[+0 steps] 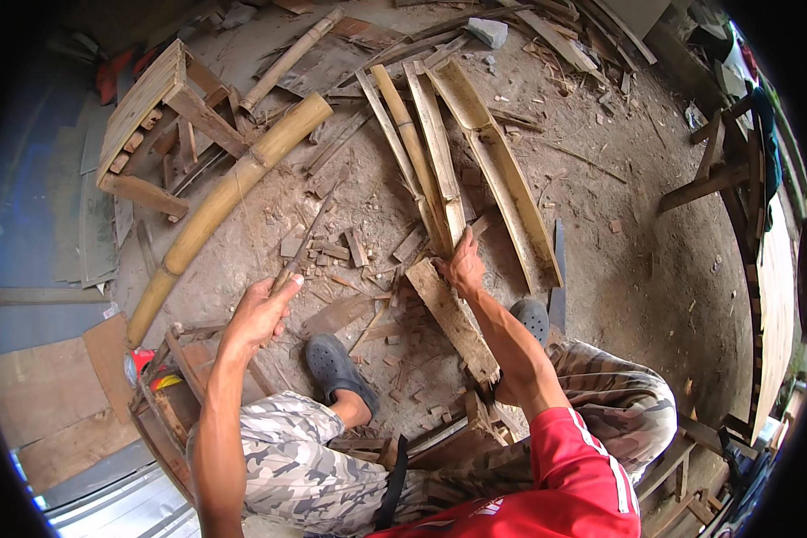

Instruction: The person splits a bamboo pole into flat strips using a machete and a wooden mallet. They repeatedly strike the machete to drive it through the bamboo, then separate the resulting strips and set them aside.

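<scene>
My left hand (262,312) is closed round the handle of a long, narrow-bladed knife (312,229), its dark blade slanting up and away over the dirt floor. My right hand (464,265) grips the near end of a split bamboo strip (435,148), which stretches away from me. Against it on the left lie a narrower bamboo strip (410,143) and a thin pale one. Right of them rests a wide bamboo half (502,179), hollow side up. Just below my right hand is a rough wooden board (453,318), slanting toward my legs.
A thick whole bamboo pole (229,193) leans by a wooden stool (166,117) on the left. Wood offcuts (336,251) litter the floor between my feet and the strips. Scrap planks (556,40) and a grey stone block (488,33) lie at the back. A wooden frame (713,170) stands right.
</scene>
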The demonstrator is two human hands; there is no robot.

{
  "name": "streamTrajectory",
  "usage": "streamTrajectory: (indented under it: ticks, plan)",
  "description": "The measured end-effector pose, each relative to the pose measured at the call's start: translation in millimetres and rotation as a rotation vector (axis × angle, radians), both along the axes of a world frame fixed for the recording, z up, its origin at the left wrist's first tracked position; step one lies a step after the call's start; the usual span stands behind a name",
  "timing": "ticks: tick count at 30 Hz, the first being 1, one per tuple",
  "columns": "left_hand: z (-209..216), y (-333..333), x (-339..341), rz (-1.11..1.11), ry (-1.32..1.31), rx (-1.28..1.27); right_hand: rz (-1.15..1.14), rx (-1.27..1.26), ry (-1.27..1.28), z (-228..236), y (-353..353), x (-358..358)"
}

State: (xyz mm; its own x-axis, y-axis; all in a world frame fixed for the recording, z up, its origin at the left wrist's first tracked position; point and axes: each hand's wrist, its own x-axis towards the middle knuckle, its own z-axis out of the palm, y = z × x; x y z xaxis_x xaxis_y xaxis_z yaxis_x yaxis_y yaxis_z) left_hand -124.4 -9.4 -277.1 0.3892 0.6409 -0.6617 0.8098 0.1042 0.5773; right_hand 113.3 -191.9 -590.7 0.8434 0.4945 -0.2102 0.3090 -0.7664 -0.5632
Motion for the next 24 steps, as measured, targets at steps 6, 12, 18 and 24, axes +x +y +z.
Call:
streamTrajectory:
  ticks: [6,12,18,24]
  plan:
    - [-2.1,4.4,1.5,-0.027,0.028,-0.006,0.051,0.035,0.204,-18.3,0.1,19.8]
    - [-1.7,4.7,-5.2,-0.019,0.024,-0.005,0.067,0.207,0.056,-23.0,-2.7,18.0]
    - [3.3,3.4,-4.1,-0.017,0.003,0.012,0.124,0.312,-0.053,-3.5,24.3,41.4]
    - [0.1,4.8,-0.7,0.014,-0.028,0.004,0.104,0.004,-0.204,38.2,59.5,92.6]
